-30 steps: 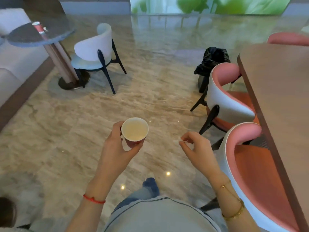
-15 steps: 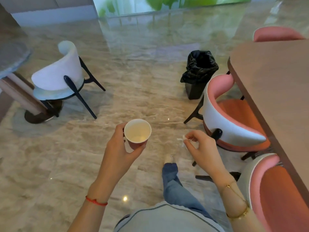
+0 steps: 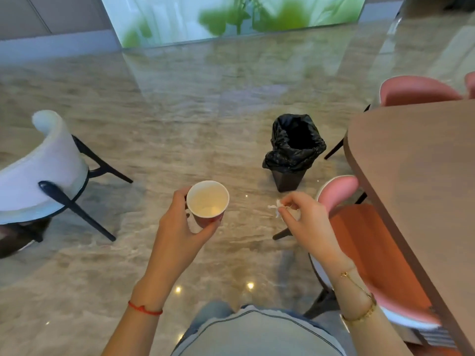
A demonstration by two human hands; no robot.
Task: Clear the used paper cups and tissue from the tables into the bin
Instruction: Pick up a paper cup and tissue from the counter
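My left hand grips a red paper cup upright in front of me; its white inside looks empty. My right hand is closed on a small crumpled white tissue, part of which pokes out past the fingers. A small dark bin lined with a black bag stands open on the floor ahead, beyond and slightly left of my right hand, a short distance past both hands.
A brown table runs along the right with pink chairs tucked against it, one just beside the bin. A white chair with black legs stands at the left. Polished marble floor lies between.
The view has swung right and forward: the bin has come nearer and more central, the white chair slid left, and the round table has left view. Both hands keep their holds.
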